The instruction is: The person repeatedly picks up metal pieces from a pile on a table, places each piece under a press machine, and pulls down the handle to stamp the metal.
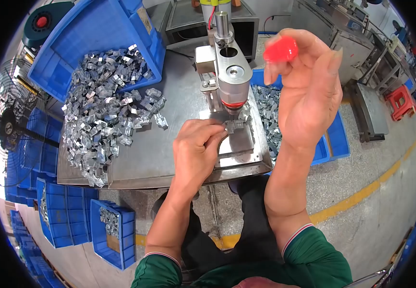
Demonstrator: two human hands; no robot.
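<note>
Apparently positioning, our left hand [193, 148] pinches a clear block [237, 125]. The next move needs alignment; our right hand's [308, 96] hold is unclear.

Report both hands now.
Left hand: curled at a clear part below the press; grip cannot be told.
Right hand: loosely curled at the red knob; grip cannot be told.

I'm pinching with the left hand [196, 144] low over there and holding the right hand [308, 91] higher, its palm showing.
</note>
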